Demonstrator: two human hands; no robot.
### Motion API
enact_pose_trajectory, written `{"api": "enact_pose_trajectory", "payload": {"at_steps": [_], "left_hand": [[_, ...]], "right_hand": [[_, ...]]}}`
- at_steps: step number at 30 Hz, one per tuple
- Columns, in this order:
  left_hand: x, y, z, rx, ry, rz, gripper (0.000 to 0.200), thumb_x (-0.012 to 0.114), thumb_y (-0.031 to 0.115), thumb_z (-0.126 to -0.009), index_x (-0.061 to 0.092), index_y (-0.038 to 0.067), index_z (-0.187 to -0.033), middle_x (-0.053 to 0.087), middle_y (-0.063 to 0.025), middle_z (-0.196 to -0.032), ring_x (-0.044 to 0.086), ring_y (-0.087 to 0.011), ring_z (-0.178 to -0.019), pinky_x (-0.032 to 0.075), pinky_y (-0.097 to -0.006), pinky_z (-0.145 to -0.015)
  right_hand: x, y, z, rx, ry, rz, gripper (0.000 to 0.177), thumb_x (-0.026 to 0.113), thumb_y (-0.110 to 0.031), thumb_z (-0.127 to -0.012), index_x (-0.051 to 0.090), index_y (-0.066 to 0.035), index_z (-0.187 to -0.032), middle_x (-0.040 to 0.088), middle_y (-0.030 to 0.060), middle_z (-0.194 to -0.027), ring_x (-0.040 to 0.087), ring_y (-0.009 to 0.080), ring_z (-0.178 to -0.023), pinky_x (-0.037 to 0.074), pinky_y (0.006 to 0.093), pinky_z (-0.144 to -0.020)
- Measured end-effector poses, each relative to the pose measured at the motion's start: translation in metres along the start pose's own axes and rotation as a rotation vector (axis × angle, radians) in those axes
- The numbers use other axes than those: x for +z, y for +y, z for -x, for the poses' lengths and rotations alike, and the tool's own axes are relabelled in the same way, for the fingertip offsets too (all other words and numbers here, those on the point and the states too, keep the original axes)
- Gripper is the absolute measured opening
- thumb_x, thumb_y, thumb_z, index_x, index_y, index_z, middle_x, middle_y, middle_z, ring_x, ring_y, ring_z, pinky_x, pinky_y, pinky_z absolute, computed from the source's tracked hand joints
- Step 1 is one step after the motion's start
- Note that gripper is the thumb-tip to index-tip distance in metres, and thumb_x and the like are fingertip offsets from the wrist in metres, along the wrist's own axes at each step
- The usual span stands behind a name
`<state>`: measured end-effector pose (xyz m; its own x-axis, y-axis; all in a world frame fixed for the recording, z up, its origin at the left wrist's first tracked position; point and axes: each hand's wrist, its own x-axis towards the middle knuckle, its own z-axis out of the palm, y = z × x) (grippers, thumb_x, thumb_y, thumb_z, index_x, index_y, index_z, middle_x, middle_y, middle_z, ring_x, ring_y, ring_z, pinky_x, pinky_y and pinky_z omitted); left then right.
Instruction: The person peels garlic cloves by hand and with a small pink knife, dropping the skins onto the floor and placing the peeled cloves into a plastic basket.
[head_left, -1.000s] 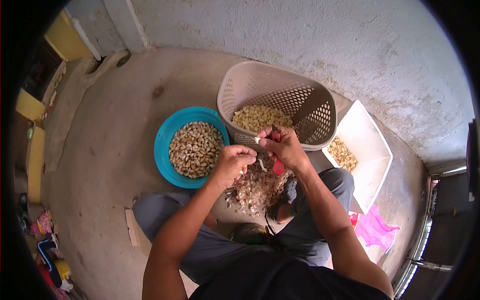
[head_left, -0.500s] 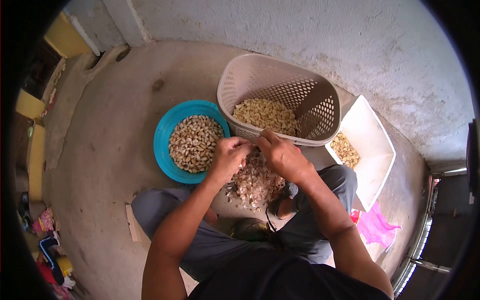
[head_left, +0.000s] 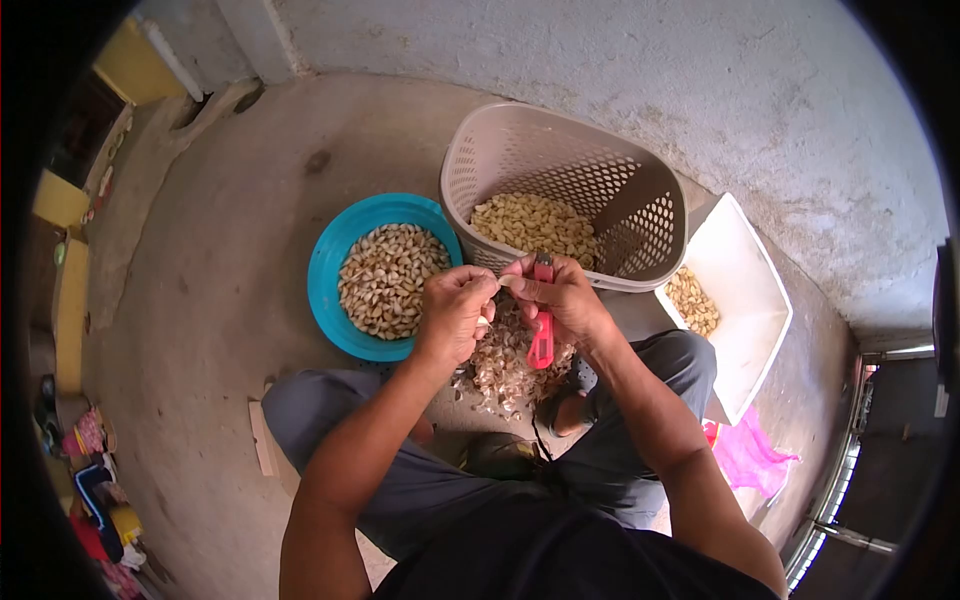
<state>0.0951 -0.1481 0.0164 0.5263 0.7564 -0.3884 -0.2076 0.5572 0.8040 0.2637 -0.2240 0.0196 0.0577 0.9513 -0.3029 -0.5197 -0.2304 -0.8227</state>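
Observation:
My left hand [head_left: 455, 312] pinches a pale garlic clove [head_left: 484, 322], part of which shows below the fingers. Its fingertips meet those of my right hand [head_left: 566, 300], where a thin pale piece shows between them. Lying across the right fingers is a red utility knife [head_left: 542, 342] with a dark upper end. Below both hands spreads a heap of papery garlic skins [head_left: 505, 375] on the floor between the feet. Unpeeled garlic cloves [head_left: 390, 285] fill much of the blue basin [head_left: 322, 300] at left. Peeled cloves [head_left: 540, 225] lie inside the brown-grey basket [head_left: 475, 150] ahead.
A white tub [head_left: 745, 290] at right holds more pale cloves [head_left: 690, 300]. Pink cloth or netting [head_left: 755, 450] lies on the floor near the right knee. The wall [head_left: 700, 80] rises behind the basket. Clothes and other items [head_left: 105, 510] line the far left.
My right hand has turned, bringing the red knife into full view. Both hands remain together over the skins, and the view has shifted slightly.

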Motion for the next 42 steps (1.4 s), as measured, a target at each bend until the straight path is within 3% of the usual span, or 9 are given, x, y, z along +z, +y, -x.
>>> {"api": "enact_pose_trajectory", "payload": {"at_steps": [3, 9, 15, 22, 27, 30, 33, 36, 42], "left_hand": [[-0.003, -0.005, -0.001, 0.015, 0.02, -0.036, 0.01, 0.067, 0.009, -0.09, 0.068, -0.001, -0.089, 0.061, -0.0038, -0.069, 0.055, -0.0089, -0.051, 0.035, -0.0222, -0.036], [-0.008, 0.002, -0.003, -0.114, 0.017, 0.091, 0.014, 0.067, 0.01, -0.092, 0.067, -0.001, -0.099, 0.061, -0.0033, -0.077, 0.054, -0.0089, -0.051, 0.034, -0.0223, -0.035], [-0.005, 0.007, -0.002, -0.182, -0.13, 0.016, 0.02, 0.072, 0.017, -0.095, 0.068, -0.001, -0.101, 0.057, -0.0011, -0.077, 0.053, -0.0078, -0.051, 0.034, -0.0208, -0.035], [-0.008, 0.003, -0.006, -0.239, -0.203, 0.015, 0.017, 0.069, 0.021, -0.098, 0.066, 0.004, -0.101, 0.057, -0.0004, -0.076, 0.056, -0.0088, -0.054, 0.036, -0.0213, -0.035], [-0.018, -0.007, -0.015, -0.441, -0.291, 0.299, 0.019, 0.064, 0.027, -0.101, 0.065, 0.009, -0.106, 0.057, 0.0017, -0.076, 0.057, -0.0107, -0.058, 0.039, -0.0233, -0.037], [-0.017, -0.009, -0.016, -0.466, -0.247, 0.36, 0.018, 0.065, 0.028, -0.1, 0.065, 0.01, -0.105, 0.057, 0.0017, -0.077, 0.057, -0.0115, -0.058, 0.039, -0.0253, -0.041], [-0.017, -0.012, -0.013, -0.447, -0.24, 0.36, 0.018, 0.066, 0.029, -0.099, 0.066, 0.012, -0.103, 0.057, 0.0023, -0.077, 0.057, -0.0117, -0.059, 0.04, -0.0269, -0.045], [-0.016, -0.009, -0.011, -0.437, -0.265, 0.363, 0.016, 0.065, 0.027, -0.099, 0.066, 0.011, -0.103, 0.059, 0.0005, -0.078, 0.058, -0.013, -0.059, 0.041, -0.0278, -0.045], [-0.017, -0.012, -0.016, -0.43, -0.312, 0.431, 0.014, 0.065, 0.022, -0.098, 0.065, 0.009, -0.101, 0.063, -0.003, -0.082, 0.06, -0.0151, -0.059, 0.043, -0.0281, -0.042]], "right_hand": [[0.011, 0.003, 0.002, 0.018, -0.009, -0.202, 0.017, 0.072, -0.008, -0.095, 0.066, 0.002, -0.108, 0.06, 0.0031, -0.068, 0.054, 0.009, -0.054, 0.041, 0.0239, -0.044], [0.021, 0.004, 0.007, -0.052, 0.026, -0.042, 0.017, 0.072, -0.008, -0.095, 0.066, 0.002, -0.107, 0.06, 0.0016, -0.069, 0.052, 0.008, -0.052, 0.04, 0.0229, -0.044], [0.011, -0.012, 0.005, -0.156, 0.115, 0.46, 0.019, 0.073, -0.01, -0.095, 0.065, 0.002, -0.108, 0.06, -0.001, -0.07, 0.052, 0.0044, -0.055, 0.041, 0.0215, -0.047], [0.004, -0.019, 0.006, -0.142, 0.082, 0.592, 0.021, 0.074, -0.01, -0.094, 0.064, 0.002, -0.107, 0.062, -0.0003, -0.072, 0.054, 0.0055, -0.056, 0.042, 0.0228, -0.048], [0.009, -0.013, 0.004, -0.154, 0.104, 0.524, 0.016, 0.073, -0.006, -0.093, 0.064, 0.002, -0.105, 0.063, 0.0016, -0.075, 0.057, 0.0065, -0.062, 0.045, 0.0247, -0.054], [0.007, -0.002, 0.002, -0.353, 0.114, 0.812, 0.014, 0.072, -0.004, -0.093, 0.067, 0.001, -0.105, 0.066, 0.0021, -0.077, 0.058, 0.0069, -0.068, 0.047, 0.0254, -0.06], [0.006, -0.003, 0.0, -0.444, 0.038, 0.711, 0.014, 0.072, -0.002, -0.092, 0.07, 0.0, -0.106, 0.068, 0.0019, -0.08, 0.057, 0.0067, -0.071, 0.047, 0.0252, -0.064], [0.003, -0.018, 0.004, -0.254, 0.045, 0.787, 0.017, 0.071, -0.002, -0.093, 0.071, 0.0, -0.11, 0.069, 0.0031, -0.08, 0.056, 0.0065, -0.071, 0.047, 0.025, -0.064], [0.006, -0.025, 0.004, -0.11, 0.013, 0.561, 0.021, 0.072, -0.005, -0.093, 0.071, 0.001, -0.114, 0.068, 0.0048, -0.083, 0.057, 0.009, -0.073, 0.048, 0.0276, -0.064]]}}
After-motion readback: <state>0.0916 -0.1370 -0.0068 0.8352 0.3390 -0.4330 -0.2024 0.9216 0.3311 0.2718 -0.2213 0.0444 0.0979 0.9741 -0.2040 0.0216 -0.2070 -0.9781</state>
